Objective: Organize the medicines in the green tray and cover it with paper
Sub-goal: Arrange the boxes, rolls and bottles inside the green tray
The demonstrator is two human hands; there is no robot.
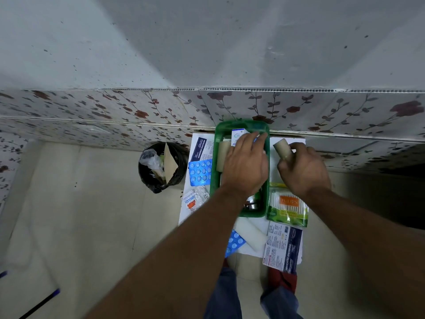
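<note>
Mid-task: our left hand (245, 166) lies flat-fingered in the green tray (215, 171), grip unclear; right hand (303, 171) clasps a bandage roll (282, 150) — several packets remain outside, paper cover pending.

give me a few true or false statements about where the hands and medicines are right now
1. The right hand holds a beige roll. True.
2. The left hand is over the green tray. True.
3. The cotton swab pack lies inside the tray. False: it lies outside, on the right.
4. A blue blister strip lies left of the tray. True.
5. The black bin stands right of the tray. False: it stands left.
</note>
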